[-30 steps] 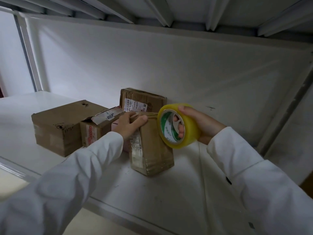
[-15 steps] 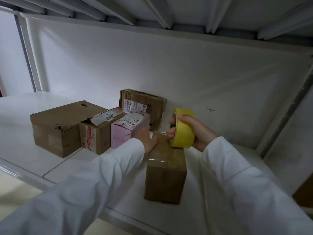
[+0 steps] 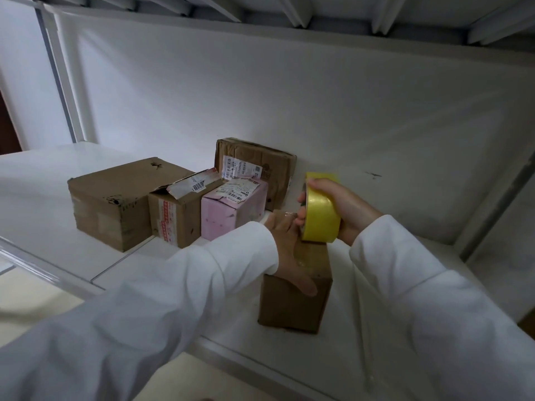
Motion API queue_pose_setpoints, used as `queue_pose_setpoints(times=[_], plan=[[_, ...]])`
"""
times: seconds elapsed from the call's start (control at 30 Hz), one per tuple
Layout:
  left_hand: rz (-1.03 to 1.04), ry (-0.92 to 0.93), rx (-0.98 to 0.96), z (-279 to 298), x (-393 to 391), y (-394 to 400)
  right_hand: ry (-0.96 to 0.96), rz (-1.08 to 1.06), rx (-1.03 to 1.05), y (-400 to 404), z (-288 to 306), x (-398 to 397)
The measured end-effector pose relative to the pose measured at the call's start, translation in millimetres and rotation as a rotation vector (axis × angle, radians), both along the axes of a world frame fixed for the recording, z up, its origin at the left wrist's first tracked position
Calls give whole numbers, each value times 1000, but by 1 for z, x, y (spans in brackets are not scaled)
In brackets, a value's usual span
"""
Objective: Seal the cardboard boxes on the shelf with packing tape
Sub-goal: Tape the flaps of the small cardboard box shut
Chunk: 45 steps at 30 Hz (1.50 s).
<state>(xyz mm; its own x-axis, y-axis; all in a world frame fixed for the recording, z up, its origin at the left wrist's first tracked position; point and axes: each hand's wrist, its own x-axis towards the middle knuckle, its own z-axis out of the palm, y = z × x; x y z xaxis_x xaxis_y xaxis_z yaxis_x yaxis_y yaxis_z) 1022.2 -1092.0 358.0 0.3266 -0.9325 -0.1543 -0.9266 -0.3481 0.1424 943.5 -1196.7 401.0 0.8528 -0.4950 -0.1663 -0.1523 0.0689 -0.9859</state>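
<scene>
A small brown cardboard box (image 3: 292, 308) stands on the white shelf (image 3: 43, 204) near its front edge, with clear tape glinting on its top. My left hand (image 3: 286, 247) lies flat on the box top, its thumb pressed down over the front face. My right hand (image 3: 347, 206) grips a yellow roll of packing tape (image 3: 320, 218), held edge-on at the far end of the box top, close to my left fingertips. Whether a strip of tape runs from the roll to the box is hidden.
Behind and to the left sit a large brown box (image 3: 115, 204), a torn box with red-printed tape (image 3: 176, 215), a pink box (image 3: 228, 215) and an upright brown box (image 3: 260, 166) against the back wall (image 3: 318, 111). Another shelf (image 3: 289, 13) hangs overhead.
The small box has come away from the other boxes to the shelf's front and now stands flat. My left hand has slid onto its top; the roll turned edge-on and dropped to the top.
</scene>
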Motion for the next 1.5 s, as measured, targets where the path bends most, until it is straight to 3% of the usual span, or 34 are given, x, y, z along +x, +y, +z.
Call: queue_pose_setpoints(times=[0.27,0.43,0.53,0.8,1.0,1.13,1.23,1.4,1.5], plan=[[-51,-83,-11,17,-12,6,65,13,94,8,14,-33],[37,4,10,17,-13,-2,78,-2,132,17,24,-43],[51,-45,45,14,-15,-10,76,-24,148,18,27,-50],[245,-12,10,11,-30,-26,97,-39,-34,14,34,-55],[383,32,-28,-3,-39,-38,201,-173,-129,-1,32,-52],[220,7,96,4,-21,-39,209,-176,-74,-5,33,-48],[96,225,190,40,11,-32,227,-161,-56,-5,33,-43],[347,203,-257,47,45,-53,266,-166,-54,-5,36,-37],[357,255,-241,21,43,-77,282,-128,-57,-4,36,-34]])
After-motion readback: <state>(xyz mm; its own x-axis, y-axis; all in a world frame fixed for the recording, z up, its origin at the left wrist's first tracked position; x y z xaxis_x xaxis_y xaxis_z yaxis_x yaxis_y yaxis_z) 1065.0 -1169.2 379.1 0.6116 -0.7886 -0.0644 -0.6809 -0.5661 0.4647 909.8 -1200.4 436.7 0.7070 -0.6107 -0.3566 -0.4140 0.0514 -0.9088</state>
